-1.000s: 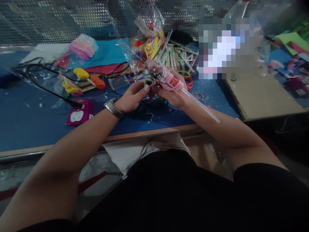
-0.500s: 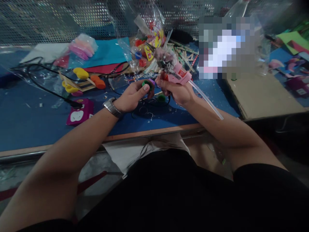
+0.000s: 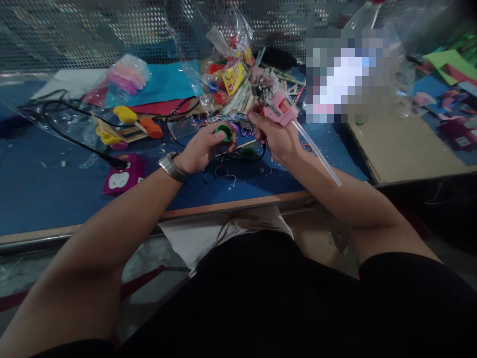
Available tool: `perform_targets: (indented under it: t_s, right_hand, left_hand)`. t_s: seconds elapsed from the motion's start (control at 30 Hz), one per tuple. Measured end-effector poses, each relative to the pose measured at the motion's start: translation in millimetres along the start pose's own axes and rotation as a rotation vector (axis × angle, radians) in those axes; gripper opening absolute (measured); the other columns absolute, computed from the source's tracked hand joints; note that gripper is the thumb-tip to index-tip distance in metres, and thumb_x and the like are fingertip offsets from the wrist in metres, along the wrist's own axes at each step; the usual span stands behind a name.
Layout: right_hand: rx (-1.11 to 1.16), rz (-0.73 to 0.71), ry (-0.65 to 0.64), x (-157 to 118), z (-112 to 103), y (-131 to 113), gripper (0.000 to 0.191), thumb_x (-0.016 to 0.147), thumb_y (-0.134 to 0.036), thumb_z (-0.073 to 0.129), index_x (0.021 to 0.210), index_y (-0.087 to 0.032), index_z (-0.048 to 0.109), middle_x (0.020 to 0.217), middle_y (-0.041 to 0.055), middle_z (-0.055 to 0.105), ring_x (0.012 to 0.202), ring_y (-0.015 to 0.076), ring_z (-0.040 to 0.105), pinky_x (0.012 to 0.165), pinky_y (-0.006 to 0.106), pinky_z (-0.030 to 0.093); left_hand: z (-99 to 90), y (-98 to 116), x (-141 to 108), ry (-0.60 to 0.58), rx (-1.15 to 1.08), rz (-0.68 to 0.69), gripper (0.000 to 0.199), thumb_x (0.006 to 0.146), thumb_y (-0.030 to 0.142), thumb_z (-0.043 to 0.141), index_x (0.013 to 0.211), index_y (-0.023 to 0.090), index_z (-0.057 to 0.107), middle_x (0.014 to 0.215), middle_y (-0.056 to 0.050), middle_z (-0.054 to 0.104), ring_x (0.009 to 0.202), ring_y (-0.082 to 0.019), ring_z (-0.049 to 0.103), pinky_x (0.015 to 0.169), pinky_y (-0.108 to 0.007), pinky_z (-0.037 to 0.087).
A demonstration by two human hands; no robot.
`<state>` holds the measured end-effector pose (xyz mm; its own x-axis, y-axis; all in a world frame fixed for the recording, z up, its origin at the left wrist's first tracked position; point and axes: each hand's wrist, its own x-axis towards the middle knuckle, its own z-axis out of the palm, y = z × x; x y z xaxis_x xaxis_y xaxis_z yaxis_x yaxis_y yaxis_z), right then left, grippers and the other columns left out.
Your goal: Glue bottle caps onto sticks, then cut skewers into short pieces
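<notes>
A small green cap (image 3: 224,133), its hollow side up, is held by my left hand (image 3: 203,147) between thumb and fingers. My right hand (image 3: 278,139) is closed around a pink glue gun (image 3: 280,110), whose front end points up and away with greyish residue clumped on it. A clear glue stick (image 3: 318,154) sticks out of its back and lies over my right forearm. The two hands are apart. On the blue table (image 3: 156,196) below them lies another green round piece (image 3: 248,152), with thin rings and a black cable around it.
Left of my hands are a purple box (image 3: 124,174) with a black plug and a stick model (image 3: 126,130) with yellow and orange parts. Behind lie coloured sheets (image 3: 164,82), bags and wooden sticks. A cardboard sheet (image 3: 410,149) is at the right.
My right hand has moved slightly right with the glue gun, widening the gap between my hands. The green cap in my left hand has tilted, showing more of its inside.
</notes>
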<state>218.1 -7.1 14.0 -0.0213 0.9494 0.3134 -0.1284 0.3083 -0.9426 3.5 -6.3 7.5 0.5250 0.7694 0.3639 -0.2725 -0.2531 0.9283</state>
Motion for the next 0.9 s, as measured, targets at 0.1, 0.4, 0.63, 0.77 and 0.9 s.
perform_targets:
  t_s: [0.1,0.4,0.63,0.77,0.9]
  right_hand:
    - [0.006,-0.011,-0.009,0,-1,1,0.058,0.081,-0.073,0.095,0.097,-0.029,0.061,0.075,-0.0054,0.059,0.058,0.0124,0.049,0.053,0.033,0.042]
    - [-0.064,-0.062,-0.080,-4,-1,-2,0.057,0.085,-0.077,0.088,0.103,-0.028,0.064,0.080,-0.0040,0.064,0.060,0.0133,0.055,0.054,0.034,0.049]
    - [-0.094,-0.106,-0.219,-12,2,-12,0.052,0.084,-0.065,0.093,0.106,-0.025,0.068,0.093,-0.0009,0.078,0.069,0.0119,0.061,0.065,0.032,0.055]
    - [-0.080,-0.119,-0.229,-14,3,-16,0.043,0.084,-0.059,0.094,0.098,-0.027,0.068,0.094,0.0014,0.080,0.089,0.0196,0.071,0.085,0.039,0.063]
    - [-0.084,-0.114,-0.260,-17,0,-20,0.041,0.083,-0.055,0.097,0.098,-0.030,0.068,0.103,0.0036,0.081,0.101,0.0253,0.073,0.097,0.045,0.065]
  left_hand:
    - [1.5,2,-1,-0.003,0.016,-0.010,0.054,0.086,0.072,0.086,0.090,0.020,0.073,0.080,-0.004,0.062,0.069,-0.017,0.057,0.068,-0.035,0.047]
    - [3.2,7,-5,-0.057,0.135,-0.021,0.053,0.095,0.074,0.077,0.099,0.021,0.075,0.084,-0.006,0.065,0.072,-0.020,0.058,0.072,-0.037,0.049]
    - [1.9,7,-6,-0.118,0.153,-0.017,0.054,0.097,0.074,0.075,0.097,0.020,0.073,0.083,-0.006,0.065,0.076,-0.019,0.058,0.074,-0.036,0.042]
    - [1.7,5,-8,-0.113,0.129,-0.022,0.051,0.098,0.071,0.076,0.093,0.020,0.072,0.083,-0.005,0.065,0.076,-0.017,0.057,0.074,-0.034,0.043]
    - [1.2,1,-10,-0.064,0.098,-0.053,0.050,0.093,0.069,0.084,0.104,0.020,0.075,0.084,-0.003,0.065,0.076,-0.016,0.059,0.074,-0.032,0.046]
